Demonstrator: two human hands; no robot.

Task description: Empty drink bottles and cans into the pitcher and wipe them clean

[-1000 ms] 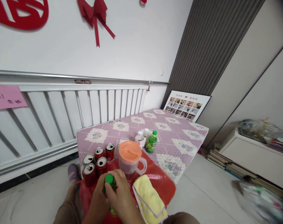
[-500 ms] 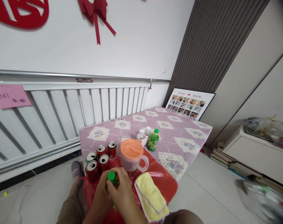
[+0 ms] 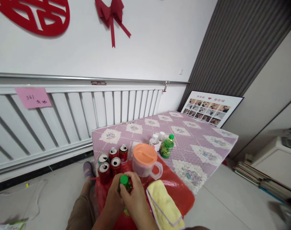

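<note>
Both my hands grip a green bottle [image 3: 125, 210] with a green cap [image 3: 124, 179] over a red plastic sheet [image 3: 176, 193] at the table's near edge. My left hand [image 3: 113, 196] wraps round the bottle's body. My right hand [image 3: 135, 199] closes round its neck, just below the cap. Most of the bottle is hidden by my fingers. Several opened red cans [image 3: 113, 161] stand just behind my left hand. A clear jug with an orange lid [image 3: 145, 160] stands behind my right hand.
A yellow cloth [image 3: 164, 204] lies right of my hands. Another green bottle [image 3: 167, 146] and two small white bottles [image 3: 157, 140] stand further back on the purple flowered tablecloth [image 3: 202, 140]. A white railing [image 3: 71, 111] is at the left. Books [image 3: 257, 180] lie on the floor at the right.
The view has swung left and slightly up, so everything sits further right in the frame. My hands keep the same grip on the bottle.
</note>
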